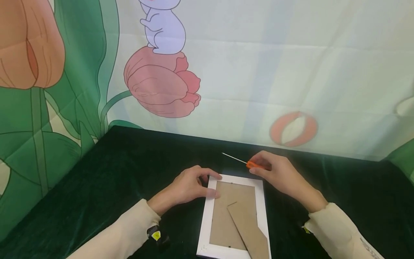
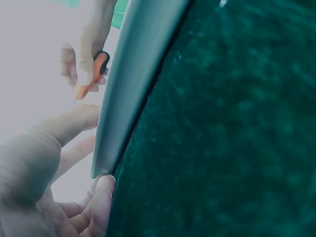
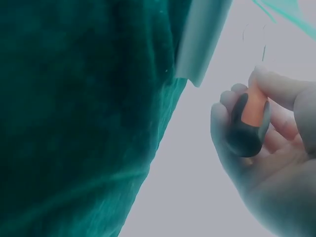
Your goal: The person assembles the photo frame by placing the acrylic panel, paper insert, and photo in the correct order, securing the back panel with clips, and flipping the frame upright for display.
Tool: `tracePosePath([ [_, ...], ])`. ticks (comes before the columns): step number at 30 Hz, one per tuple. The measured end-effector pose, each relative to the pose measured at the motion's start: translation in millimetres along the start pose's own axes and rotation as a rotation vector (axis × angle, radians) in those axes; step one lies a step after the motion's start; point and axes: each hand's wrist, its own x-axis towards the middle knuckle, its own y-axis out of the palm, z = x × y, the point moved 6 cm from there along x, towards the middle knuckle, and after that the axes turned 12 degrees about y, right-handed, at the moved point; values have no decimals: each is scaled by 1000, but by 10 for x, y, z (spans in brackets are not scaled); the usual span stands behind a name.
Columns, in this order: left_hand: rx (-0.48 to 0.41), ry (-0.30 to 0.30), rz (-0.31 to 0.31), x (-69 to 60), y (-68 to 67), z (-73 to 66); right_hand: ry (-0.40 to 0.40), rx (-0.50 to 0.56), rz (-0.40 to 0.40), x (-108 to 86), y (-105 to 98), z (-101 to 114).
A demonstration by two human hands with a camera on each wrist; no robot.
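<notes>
A white picture frame [image 1: 206,219] lies face down, its brown backing board [image 1: 223,226] and angled stand leg [image 1: 253,230] uppermost. My left hand [image 1: 187,185] holds its far left corner, thumb on the border's inner edge and fingers at the far edge. In the left wrist view, fingertips reach the underside of the frame's corner [image 2: 131,89]. Beyond the far right corner, my right hand [image 1: 284,176] grips a screwdriver [image 1: 251,164] above the cloth. Its thin shaft points left, apart from the frame. The right wrist view shows the screwdriver's orange and black handle [image 3: 254,111] between thumb and fingers.
Dark green velvety cloth [image 1: 113,180] covers the table. Behind it hangs a pale backdrop [image 1: 233,79] printed with tulips and a cartoon animal. Small dark devices with yellow marks, such as the left one [image 1: 156,235], sit at both sleeves.
</notes>
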Motion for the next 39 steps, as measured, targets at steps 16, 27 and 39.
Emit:
tracePosePath([
  [16, -16, -13, -5, -12, 5, -3, 57, 15, 60, -407, -180, -276],
  [27, -13, -22, -8, -9, 4, 7, 54, 92, 118, -604, -260, -366],
  [39, -13, -31, -4, -20, 6, 6, -8, 229, 340, -752, -271, -593],
])
